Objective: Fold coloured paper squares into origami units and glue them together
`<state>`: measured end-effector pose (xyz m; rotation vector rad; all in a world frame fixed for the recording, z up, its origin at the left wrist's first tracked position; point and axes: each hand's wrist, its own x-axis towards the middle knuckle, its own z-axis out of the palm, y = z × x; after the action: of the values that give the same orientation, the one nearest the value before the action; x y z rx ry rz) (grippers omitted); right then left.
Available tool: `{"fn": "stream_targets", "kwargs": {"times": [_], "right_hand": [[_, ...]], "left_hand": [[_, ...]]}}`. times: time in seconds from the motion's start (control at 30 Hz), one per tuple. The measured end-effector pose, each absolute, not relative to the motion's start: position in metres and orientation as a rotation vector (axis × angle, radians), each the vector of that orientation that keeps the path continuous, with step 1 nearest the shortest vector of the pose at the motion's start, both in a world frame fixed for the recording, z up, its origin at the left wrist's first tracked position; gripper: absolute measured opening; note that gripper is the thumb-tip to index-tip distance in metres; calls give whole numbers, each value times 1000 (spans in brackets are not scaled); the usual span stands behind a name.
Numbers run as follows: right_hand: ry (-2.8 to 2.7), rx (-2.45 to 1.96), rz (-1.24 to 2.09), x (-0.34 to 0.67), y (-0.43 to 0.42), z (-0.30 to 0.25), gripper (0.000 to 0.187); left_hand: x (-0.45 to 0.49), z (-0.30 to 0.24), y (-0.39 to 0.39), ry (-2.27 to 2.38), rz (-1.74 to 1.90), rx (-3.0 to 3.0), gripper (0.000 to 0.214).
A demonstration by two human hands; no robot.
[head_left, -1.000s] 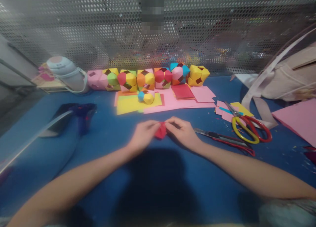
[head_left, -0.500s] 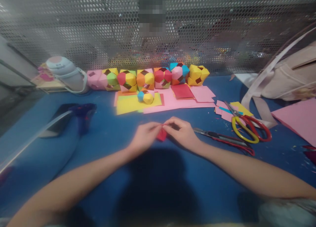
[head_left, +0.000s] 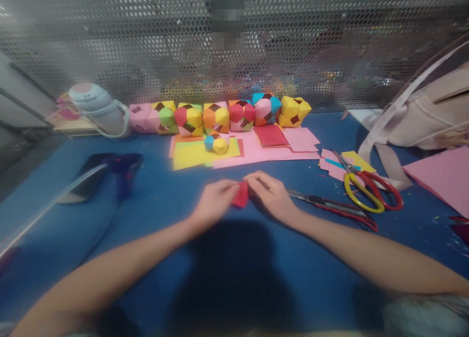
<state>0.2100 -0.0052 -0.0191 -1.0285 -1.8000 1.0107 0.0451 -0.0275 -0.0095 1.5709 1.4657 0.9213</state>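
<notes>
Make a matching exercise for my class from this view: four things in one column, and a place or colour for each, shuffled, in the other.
Things
1. Red paper piece
2. Scissors
3. Glue gun
4. Bottle

Places and colours
A. Lying partly over small cut papers
B. Just past the left end of the row of paper shapes
C. At the fingers of the left hand and right hand
D. Dark blue, on the left side of the table

Right pairs: 1-C, 2-A, 3-D, 4-B
</notes>
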Motion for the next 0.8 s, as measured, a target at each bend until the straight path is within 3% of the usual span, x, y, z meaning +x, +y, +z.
{"fn": "stream_targets", "kwargs": {"times": [0.8], "right_hand": [[-1746, -1032, 1169, 207, -4, -12, 13]], "left_hand": [[43, -13, -25, 1402, 968, 1431, 24]]}}
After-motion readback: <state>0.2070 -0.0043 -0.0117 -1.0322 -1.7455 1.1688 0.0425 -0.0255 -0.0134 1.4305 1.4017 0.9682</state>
